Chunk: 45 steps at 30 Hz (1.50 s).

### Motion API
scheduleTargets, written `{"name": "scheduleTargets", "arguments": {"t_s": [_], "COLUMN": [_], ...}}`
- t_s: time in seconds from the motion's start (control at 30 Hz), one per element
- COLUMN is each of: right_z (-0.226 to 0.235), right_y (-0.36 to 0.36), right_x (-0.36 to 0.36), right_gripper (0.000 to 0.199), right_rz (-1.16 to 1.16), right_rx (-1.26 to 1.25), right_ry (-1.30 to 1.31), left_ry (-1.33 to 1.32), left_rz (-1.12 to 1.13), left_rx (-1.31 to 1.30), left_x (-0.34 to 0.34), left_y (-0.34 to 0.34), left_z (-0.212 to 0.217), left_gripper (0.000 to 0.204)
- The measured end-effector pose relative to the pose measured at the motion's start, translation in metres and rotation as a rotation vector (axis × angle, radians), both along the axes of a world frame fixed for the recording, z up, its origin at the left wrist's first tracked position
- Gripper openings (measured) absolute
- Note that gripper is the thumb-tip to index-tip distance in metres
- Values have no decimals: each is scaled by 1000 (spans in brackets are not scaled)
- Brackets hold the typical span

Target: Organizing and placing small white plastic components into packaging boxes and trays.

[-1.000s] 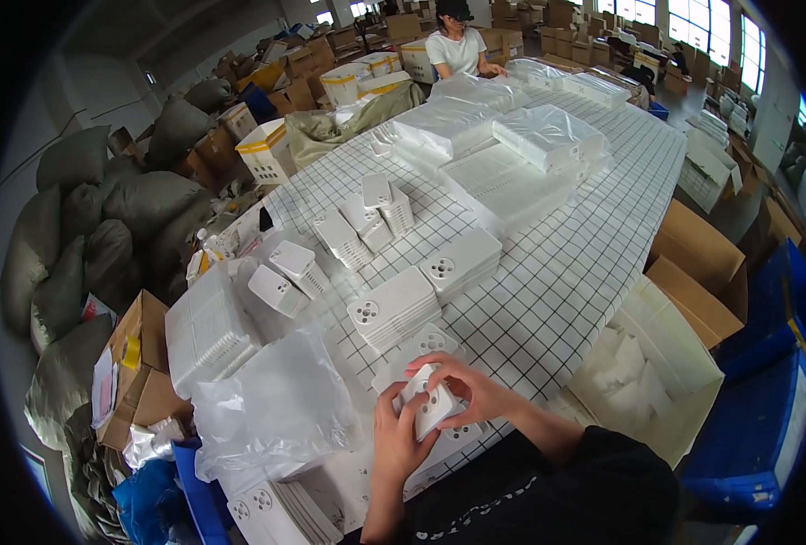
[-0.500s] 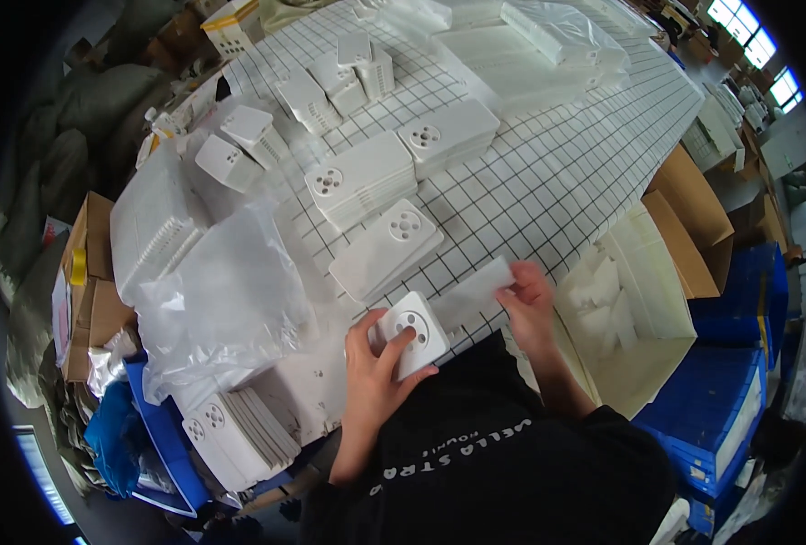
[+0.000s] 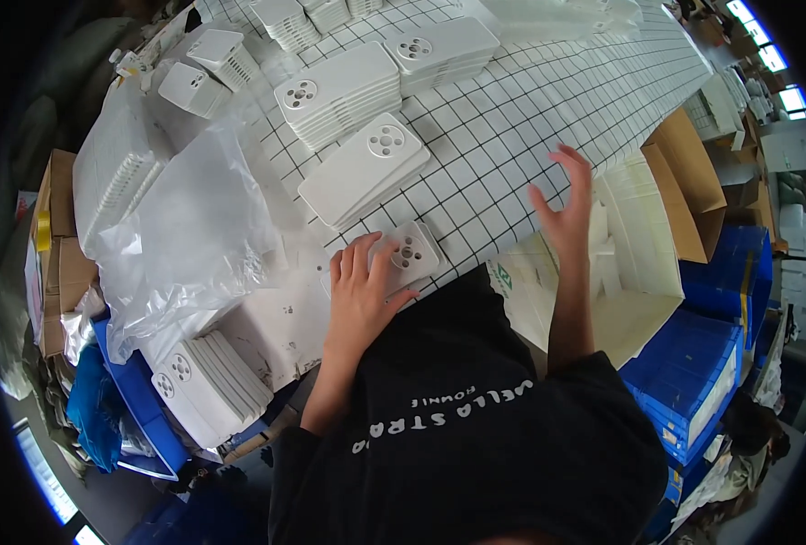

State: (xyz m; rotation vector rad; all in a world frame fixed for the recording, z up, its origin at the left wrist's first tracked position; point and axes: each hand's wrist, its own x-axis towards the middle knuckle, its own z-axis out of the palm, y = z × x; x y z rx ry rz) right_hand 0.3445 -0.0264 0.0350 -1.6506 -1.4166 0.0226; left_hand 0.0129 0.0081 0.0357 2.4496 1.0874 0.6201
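My left hand (image 3: 359, 289) spans a white plastic panel (image 3: 414, 253) at the table's near edge. Its fingers reach over the top toward the far edge, and the thumb lies along the near side. A round cluster of dark holes shows at the panel's right end; the hand covers much of the rest. Just beyond lies a short stack of similar panels (image 3: 358, 177). My right hand (image 3: 567, 204) is raised at the table's right edge near a cream bin (image 3: 644, 318), fingers apart and nothing visible in them.
Taller panel stacks (image 3: 344, 86) stand farther back on the grid-patterned table (image 3: 503, 154). Clear plastic bags (image 3: 199, 218) cover the left side, above leaning panels (image 3: 208, 391). White pieces lie in the bin. A cardboard box (image 3: 689, 195) and blue crates (image 3: 680, 372) stand right.
My right hand has moved up and right and no longer holds the translucent sheet. My left hand has brought the panel left and down onto the table. The view has shifted.
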Motion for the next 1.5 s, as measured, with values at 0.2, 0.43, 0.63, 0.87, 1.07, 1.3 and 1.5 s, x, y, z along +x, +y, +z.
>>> {"name": "scheduleTargets", "arguments": {"t_s": [0.2,0.43,0.63,0.87,1.07,1.3,1.5], "right_z": [9,6,22,19,-33,-53,13], "right_y": [123,151,93,46,24,-37,-44], "right_x": [-66,-63,-101,-137,-119,16,-28], "right_gripper": [88,87,79,72,50,38,55], "right_rz": [620,811,969,978,878,442,545], "right_rx": [-248,-277,33,66,-34,214,-158], "right_ry": [77,185,615,1116,1178,998,899], "left_ry": [-113,-268,-150,-190,-279,-306,-323], "left_rz": [87,106,156,34,13,37,-162], "left_rx": [28,-38,385,138,105,45,-30], "left_x": [-9,-25,1,5,-3,-20,18], "left_y": [-3,-12,11,24,11,6,2], "left_z": [9,12,76,50,59,42,32], "left_gripper": [56,48,59,60,58,60,63]}}
